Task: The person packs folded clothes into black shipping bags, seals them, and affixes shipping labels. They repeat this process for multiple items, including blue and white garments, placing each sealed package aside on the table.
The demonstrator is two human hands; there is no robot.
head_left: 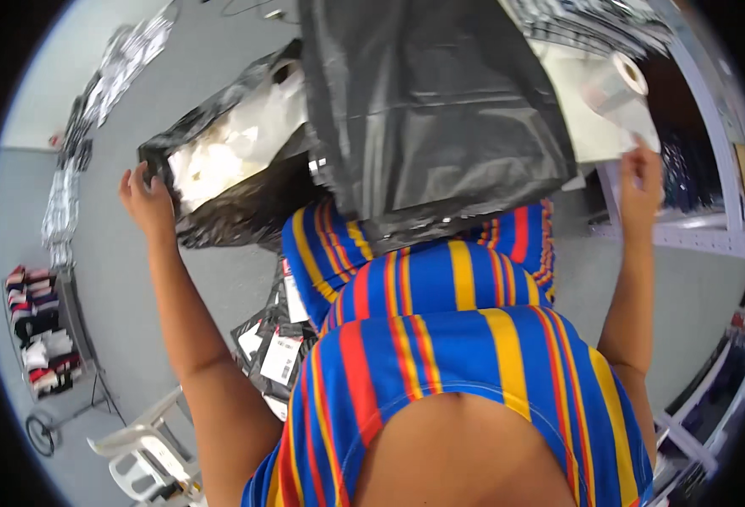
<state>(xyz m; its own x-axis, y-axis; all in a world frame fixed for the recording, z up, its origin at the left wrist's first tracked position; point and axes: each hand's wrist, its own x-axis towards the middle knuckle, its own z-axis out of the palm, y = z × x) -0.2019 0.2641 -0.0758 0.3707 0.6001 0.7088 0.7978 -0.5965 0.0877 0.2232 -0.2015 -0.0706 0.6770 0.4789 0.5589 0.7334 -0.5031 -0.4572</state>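
Note:
My right hand [640, 177] pinches the loose end of a white label strip [643, 122] that hangs from a label roll [617, 83]. On the other side, my left hand [146, 201] is at the outer edge of an open black plastic bag [245, 207], with its fingers apart. Pale, brightly lit contents [220, 160] show inside that bag; glare hides what they are. A large black plastic sheet or bag [457, 110] lies in front of me, over a pale surface and close to my knees.
Black packages with white labels [281, 359] are on the floor beside my legs. A white plastic chair [144, 456] and a rack of folded clothes [43, 329] stand at the left. Stacked plastic-wrapped packs [592, 21] lie at the far right, above a light metal shelf frame [714, 127].

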